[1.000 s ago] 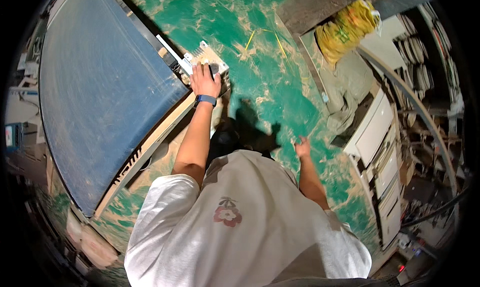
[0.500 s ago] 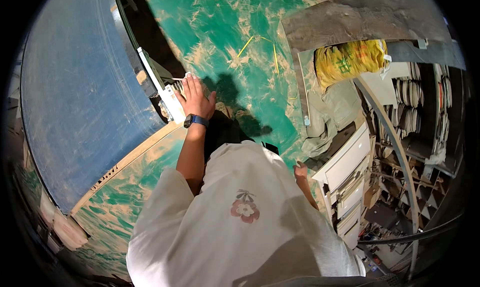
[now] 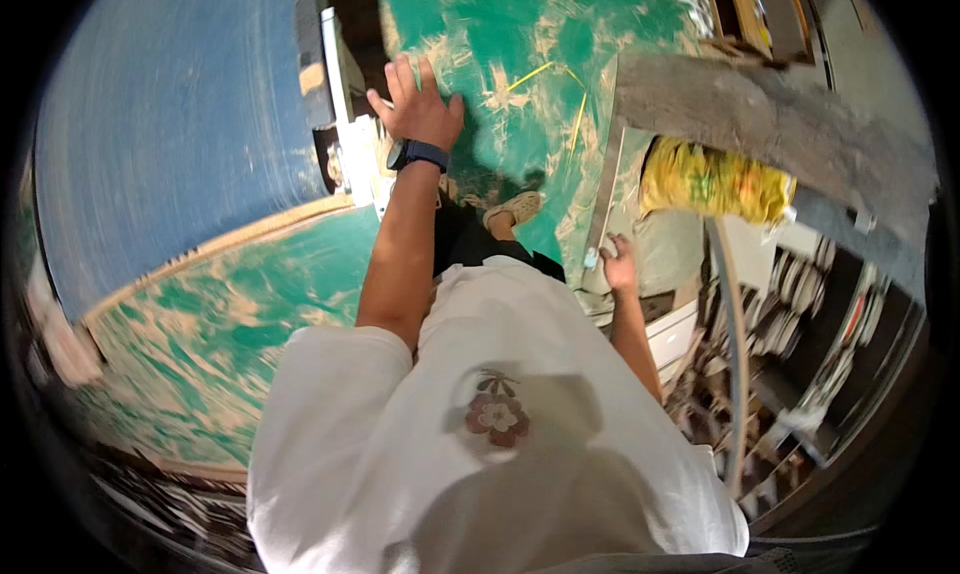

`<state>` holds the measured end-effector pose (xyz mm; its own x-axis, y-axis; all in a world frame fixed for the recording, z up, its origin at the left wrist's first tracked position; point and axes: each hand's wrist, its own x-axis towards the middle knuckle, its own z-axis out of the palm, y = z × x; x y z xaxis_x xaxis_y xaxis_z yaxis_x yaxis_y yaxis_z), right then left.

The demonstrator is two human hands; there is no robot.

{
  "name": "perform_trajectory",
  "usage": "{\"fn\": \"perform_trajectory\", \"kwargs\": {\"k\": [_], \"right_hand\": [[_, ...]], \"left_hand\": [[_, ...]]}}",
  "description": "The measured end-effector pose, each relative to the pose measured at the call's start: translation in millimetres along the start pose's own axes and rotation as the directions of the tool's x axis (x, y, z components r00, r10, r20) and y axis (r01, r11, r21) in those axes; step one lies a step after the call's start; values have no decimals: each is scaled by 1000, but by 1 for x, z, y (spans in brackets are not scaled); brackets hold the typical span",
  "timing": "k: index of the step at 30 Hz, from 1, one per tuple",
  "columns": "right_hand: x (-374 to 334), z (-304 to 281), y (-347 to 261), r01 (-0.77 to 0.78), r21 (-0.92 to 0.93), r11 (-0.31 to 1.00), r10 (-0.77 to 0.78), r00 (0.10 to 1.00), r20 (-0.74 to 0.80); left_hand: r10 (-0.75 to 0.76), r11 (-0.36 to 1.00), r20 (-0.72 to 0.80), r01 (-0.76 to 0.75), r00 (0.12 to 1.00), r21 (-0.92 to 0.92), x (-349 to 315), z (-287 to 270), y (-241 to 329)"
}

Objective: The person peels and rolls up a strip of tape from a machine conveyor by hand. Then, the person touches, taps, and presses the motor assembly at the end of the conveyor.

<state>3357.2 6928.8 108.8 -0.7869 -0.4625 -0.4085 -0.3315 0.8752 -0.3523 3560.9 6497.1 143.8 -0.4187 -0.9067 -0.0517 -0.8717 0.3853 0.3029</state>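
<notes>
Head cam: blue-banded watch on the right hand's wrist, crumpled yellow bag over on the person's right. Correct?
Not quite: the head view shows the watch on the wrist of the left hand, not the right. The yellow bag is on the person's right, as you said.

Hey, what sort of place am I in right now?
Probably a workshop, perhaps for woodworking: the green floor is streaked with what looks like sawdust, beside a big blue-topped table, with stacks of thin sheets at right.
</notes>
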Motion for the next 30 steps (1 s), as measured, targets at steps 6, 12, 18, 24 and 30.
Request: {"fn": "perform_trajectory", "kwargs": {"k": [6, 12, 18, 24, 30], "right_hand": [[21, 0, 22, -69, -168, 983, 102, 975, 198], [71, -19, 13, 10, -220, 976, 50, 963, 265], [149, -31, -6, 263, -136, 955, -222, 939, 263], [198, -51, -15, 370, 16, 929, -361, 895, 263], [273, -20, 138, 404, -115, 907, -330, 854, 402]], "left_hand": [[-195, 980, -202, 183, 960, -74, -44, 9, -37], [-191, 979, -316, 203, 930, 5, -67, 9, -41], [-379, 918, -261, 396, 888, 11, -116, 28, -22], [-547, 801, -343, 596, 764, 49, -166, 51, -1], [-805, 384, 482, 923, 346, -21, -217, 82, 4]]}}
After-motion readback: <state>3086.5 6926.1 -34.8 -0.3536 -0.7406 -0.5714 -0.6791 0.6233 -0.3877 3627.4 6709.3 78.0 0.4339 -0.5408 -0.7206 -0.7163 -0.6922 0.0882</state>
